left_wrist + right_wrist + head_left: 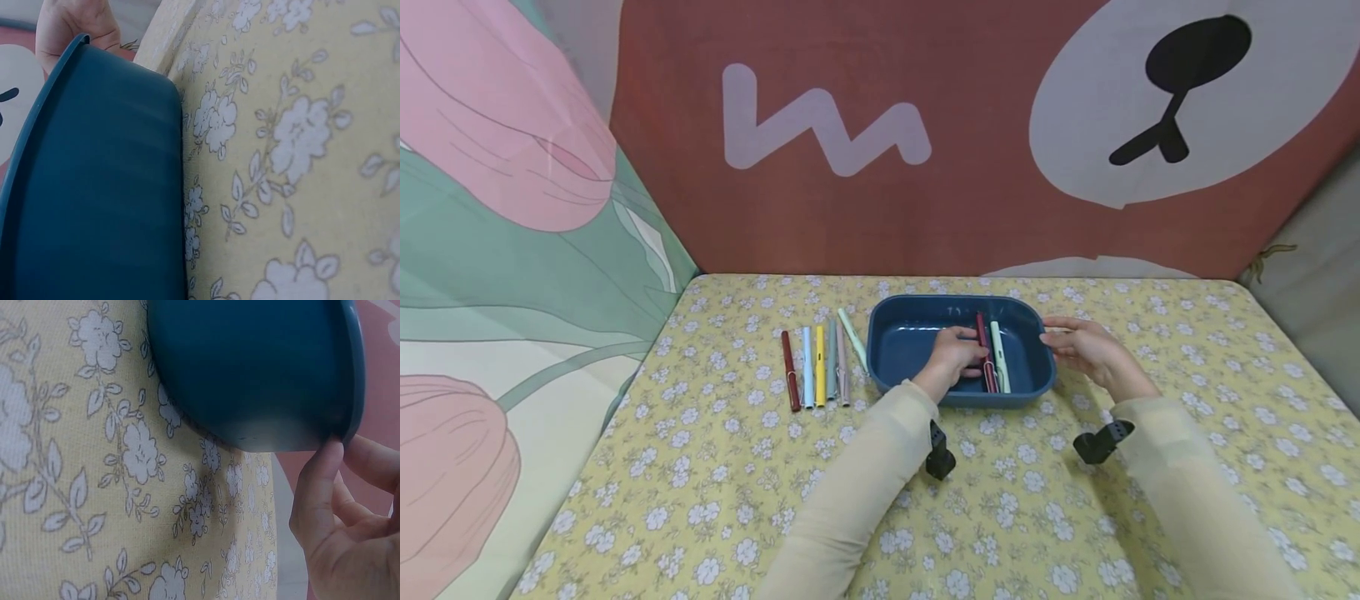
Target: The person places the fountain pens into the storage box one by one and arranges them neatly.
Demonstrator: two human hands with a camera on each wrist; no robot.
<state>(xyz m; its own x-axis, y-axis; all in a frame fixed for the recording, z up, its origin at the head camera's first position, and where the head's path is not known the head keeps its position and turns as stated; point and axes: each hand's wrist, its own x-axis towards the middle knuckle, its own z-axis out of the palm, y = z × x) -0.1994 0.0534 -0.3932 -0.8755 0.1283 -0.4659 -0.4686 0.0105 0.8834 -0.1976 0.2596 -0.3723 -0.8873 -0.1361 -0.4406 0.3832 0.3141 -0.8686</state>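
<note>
My left hand [953, 360] reaches over the near rim into a dark blue tray [917, 305], its fingers at a dark red pen [990, 377] that they pinch near its middle. Just right of that pen lies a pale green pen [1000, 358], roughly parallel to it, in the right part of the tray. At the tray's right end, my right hand [1086, 350] grips the rim; the right wrist view has the thumb [322, 481] against the outer wall and a finger at the edge. In the left wrist view the tray's wall hides the left hand.
Left of the tray, several pens lie side by side, among them a brownish red pen [791, 371], a light blue pen [807, 367] and a yellow pen [821, 365]. Another pale green pen [852, 340] slants close to the tray's left wall. A flowered cloth [700, 500] covers the table.
</note>
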